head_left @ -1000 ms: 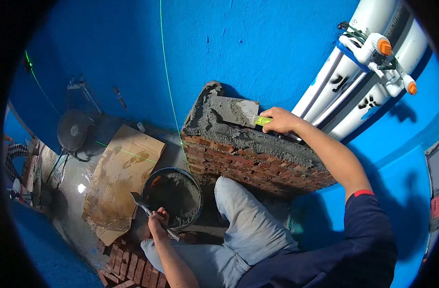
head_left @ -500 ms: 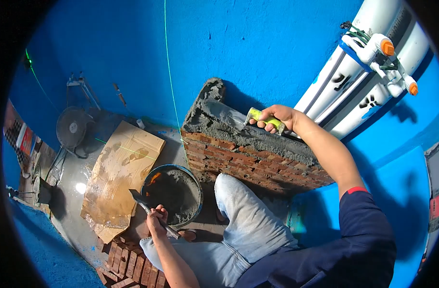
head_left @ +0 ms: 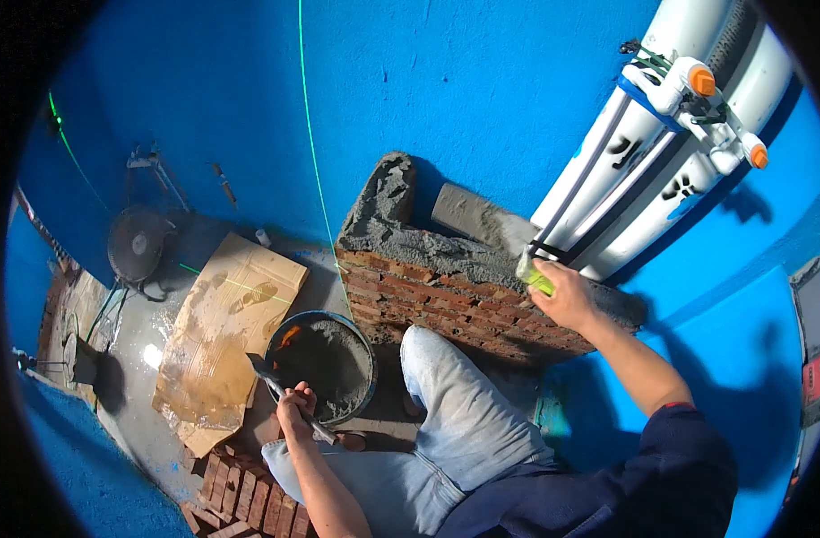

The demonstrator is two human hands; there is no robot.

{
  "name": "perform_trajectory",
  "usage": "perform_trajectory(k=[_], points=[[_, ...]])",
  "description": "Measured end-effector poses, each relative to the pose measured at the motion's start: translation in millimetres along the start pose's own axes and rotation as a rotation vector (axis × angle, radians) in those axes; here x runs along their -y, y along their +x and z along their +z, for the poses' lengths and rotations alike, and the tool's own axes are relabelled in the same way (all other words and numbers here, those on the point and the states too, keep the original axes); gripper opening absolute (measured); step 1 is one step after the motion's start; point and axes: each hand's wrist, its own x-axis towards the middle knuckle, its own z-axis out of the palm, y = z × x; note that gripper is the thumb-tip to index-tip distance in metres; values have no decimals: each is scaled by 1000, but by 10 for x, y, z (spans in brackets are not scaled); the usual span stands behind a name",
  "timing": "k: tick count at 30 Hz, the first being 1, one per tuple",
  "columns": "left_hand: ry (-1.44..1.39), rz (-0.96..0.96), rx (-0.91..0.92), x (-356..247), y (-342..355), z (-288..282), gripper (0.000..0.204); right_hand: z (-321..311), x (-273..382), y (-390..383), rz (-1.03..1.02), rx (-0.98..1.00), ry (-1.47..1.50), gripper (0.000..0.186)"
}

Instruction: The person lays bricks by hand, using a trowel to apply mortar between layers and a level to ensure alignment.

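Observation:
My right hand (head_left: 567,296) is closed round the yellow-green handle of a plastering trowel (head_left: 468,213). The trowel's long grey blade lies along the back edge of the low brick wall (head_left: 428,282), whose top is coated in wet mortar (head_left: 446,247). Down at the left, my left hand (head_left: 295,412) grips a slim metal hand tool (head_left: 265,369) with a flat dark end; its exact kind is unclear. That end hangs over the rim of a round bucket (head_left: 367,387) holding grey mortar (head_left: 338,363).
Wet cardboard (head_left: 226,323) lies left of the bucket, with stacked bricks (head_left: 249,493) below it. White pipes (head_left: 598,170) rise at the right, against the blue wall (head_left: 428,81). A round fan (head_left: 139,244) stands far left. A green laser line (head_left: 311,134) crosses the wall.
My right hand has drawn the trowel rightward and toward me, from the wall's left part to near the pipes, and the blade has turned. The left hand has barely moved.

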Motion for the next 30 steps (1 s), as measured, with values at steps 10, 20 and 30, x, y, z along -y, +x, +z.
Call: perform_trajectory(k=[10,20,30], points=[[-175,91,60,20,-32,-160,18,147,1027,-94,-73,297,347,49],[-318,285,225,78,-514,-168,12,1645,2034,242,-387,268,132,33],[-14,563,200,405,-1248,468,14,1775,2265,-961,49,1431,1031,31]])
